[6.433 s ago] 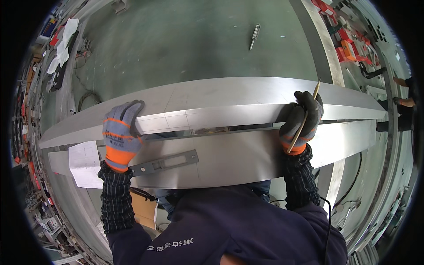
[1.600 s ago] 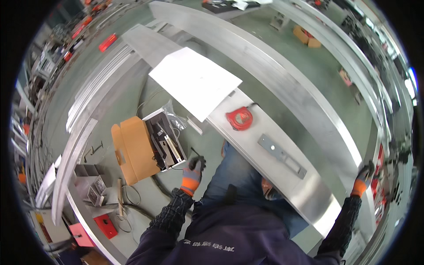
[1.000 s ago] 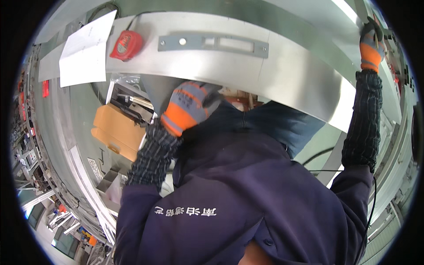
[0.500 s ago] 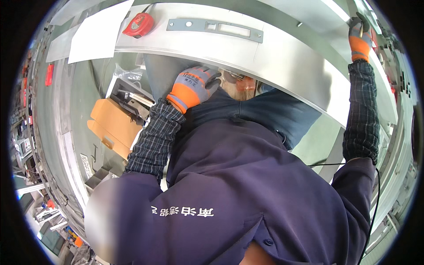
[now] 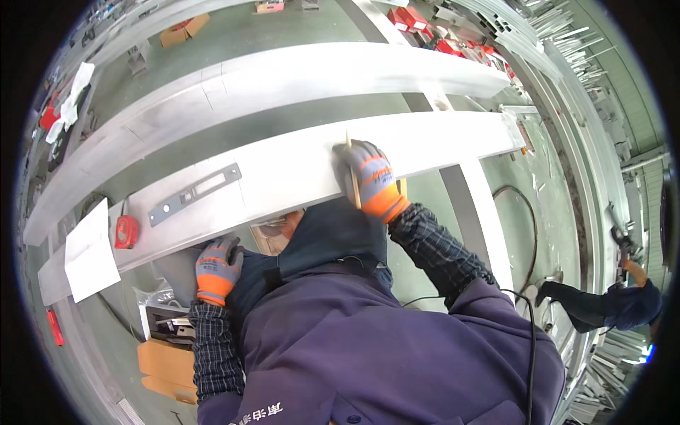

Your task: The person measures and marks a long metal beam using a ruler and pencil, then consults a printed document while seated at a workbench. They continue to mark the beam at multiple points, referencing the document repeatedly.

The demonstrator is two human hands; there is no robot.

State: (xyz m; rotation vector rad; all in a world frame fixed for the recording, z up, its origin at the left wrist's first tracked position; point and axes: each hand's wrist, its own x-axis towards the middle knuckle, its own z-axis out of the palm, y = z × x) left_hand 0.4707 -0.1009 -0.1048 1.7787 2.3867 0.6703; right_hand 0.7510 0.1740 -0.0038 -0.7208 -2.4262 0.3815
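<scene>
A thin yellowish pencil is held in my right hand, which wears a grey and orange glove and is closed over the long silver-white metal profile. My left hand, gloved the same way, is at the profile's front edge beside my leg, fingers loosely bent and apart, with no object seen in it. On the profile to the left lies a grey slotted metal plate. Beyond its left end are a red tape measure and a white sheet of paper.
A second long profile runs parallel farther off. Below left stands an open cardboard box beside a box of metal parts. Red boxes lie at the far right. A person in dark clothes is at the right edge, near stacked metal bars.
My right hand has come from the far right in to the middle of the profile, bringing the pencil. The view has turned and shows more of the workshop. My left hand stays near the front edge.
</scene>
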